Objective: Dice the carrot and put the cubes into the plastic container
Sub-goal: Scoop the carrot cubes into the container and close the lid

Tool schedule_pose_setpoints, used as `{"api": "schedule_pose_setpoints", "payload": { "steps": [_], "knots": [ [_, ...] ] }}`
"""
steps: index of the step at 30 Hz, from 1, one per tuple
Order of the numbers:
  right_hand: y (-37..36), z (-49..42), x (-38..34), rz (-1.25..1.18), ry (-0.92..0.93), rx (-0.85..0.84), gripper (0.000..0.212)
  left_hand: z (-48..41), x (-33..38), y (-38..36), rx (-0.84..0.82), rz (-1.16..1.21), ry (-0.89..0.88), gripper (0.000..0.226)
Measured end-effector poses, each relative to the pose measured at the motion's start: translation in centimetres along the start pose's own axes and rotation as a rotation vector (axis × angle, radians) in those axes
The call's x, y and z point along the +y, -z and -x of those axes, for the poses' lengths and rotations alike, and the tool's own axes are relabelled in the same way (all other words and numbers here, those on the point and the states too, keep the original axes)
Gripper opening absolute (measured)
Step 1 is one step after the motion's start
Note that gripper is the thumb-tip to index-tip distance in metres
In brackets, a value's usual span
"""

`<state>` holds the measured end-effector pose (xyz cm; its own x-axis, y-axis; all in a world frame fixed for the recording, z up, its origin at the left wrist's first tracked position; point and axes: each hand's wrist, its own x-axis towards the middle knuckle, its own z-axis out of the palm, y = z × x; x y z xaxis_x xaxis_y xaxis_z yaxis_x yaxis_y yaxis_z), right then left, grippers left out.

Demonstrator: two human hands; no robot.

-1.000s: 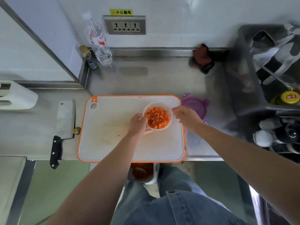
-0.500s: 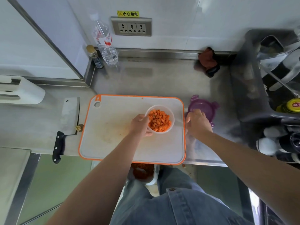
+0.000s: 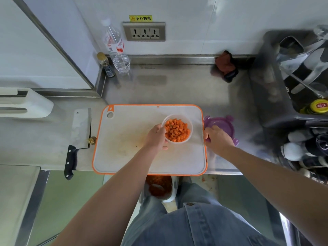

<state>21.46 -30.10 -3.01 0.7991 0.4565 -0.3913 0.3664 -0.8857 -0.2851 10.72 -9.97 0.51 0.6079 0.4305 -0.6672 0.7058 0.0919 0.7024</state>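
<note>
One wide-angle head camera looks forward and steeply down at the desk (image 3: 177, 86), close above the left hand (image 3: 156, 137) and right hand (image 3: 219, 138).

The right hand (image 3: 219, 139) covers the near part of the purple lid (image 3: 221, 122), hiding any grip; the dish rack (image 3: 266, 96) runs off the right edge.

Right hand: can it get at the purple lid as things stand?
Probably yes. The right hand lies on the near edge of the purple lid, which sits on the counter beside the cutting board with nothing else on it. Whether it grips the lid is unclear.
</note>
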Motion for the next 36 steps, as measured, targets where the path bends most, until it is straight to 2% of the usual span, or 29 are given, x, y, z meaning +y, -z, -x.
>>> {"api": "schedule_pose_setpoints", "payload": {
  "steps": [3,5,10,13,16,18,20,22,25,29,32,34,36],
  "knots": [
    [-0.1,0.6,-0.3,0.061,0.02,-0.014,0.017,-0.1,-0.1,0.1,-0.01,-0.005,0.009,0.035],
    [0.0,0.6,-0.2,0.003,0.021,0.034,0.013,-0.3,-0.2,0.2,-0.016,-0.011,0.013,0.035],
    [3.5,0.0,-1.4,-0.461,-0.028,0.448,0.015,-0.7,0.1,0.3,-0.013,-0.02,0.022,0.034],
    [7.3,-0.8,-3.1,-0.703,-0.036,0.53,0.026,-0.8,0.4,0.2,-0.01,-0.02,0.026,0.035],
    [9.9,-1.5,-4.8,-1.116,-0.083,0.462,0.03,-0.8,0.6,0.1,-0.01,-0.004,0.049,0.039],
    [10.1,-1.6,-5.8,-1.424,-0.165,0.319,0.032,-0.6,0.9,0.0,-0.026,0.082,0.102,0.052],
    [9.2,-1.2,-6.7,-1.55,-0.215,0.123,0.035,-0.4,1.0,0.0,-0.041,0.189,0.15,0.073],
    [7.2,-0.8,-7.0,-1.524,-0.255,-0.027,0.037,-0.2,1.1,0.1,-0.049,0.276,0.176,0.087],
    [4.3,-0.9,-7.1,-1.361,-0.327,-0.049,0.035,-0.3,0.7,0.3,-0.052,0.331,0.205,0.085],
    [2.2,-1.7,-7.0,-0.997,-0.231,0.08,0.029,-1.1,0.0,0.5,-0.002,0.231,0.124,0.048],
    [2.2,-1.8,-6.9,-0.789,-0.177,0.135,0.012,-1.2,-0.2,0.4,0.008,0.189,0.088,0.039],
    [1.8,-1.9,-6.5,-0.709,-0.177,0.088,0.018,-1.2,-0.2,0.3,0.033,0.144,0.067,0.035],
    [1.3,-1.9,-6.0,-0.724,-0.217,0.005,0.025,-1.1,-0.2,0.2,0.057,0.112,0.038,0.018]
  ]
}}
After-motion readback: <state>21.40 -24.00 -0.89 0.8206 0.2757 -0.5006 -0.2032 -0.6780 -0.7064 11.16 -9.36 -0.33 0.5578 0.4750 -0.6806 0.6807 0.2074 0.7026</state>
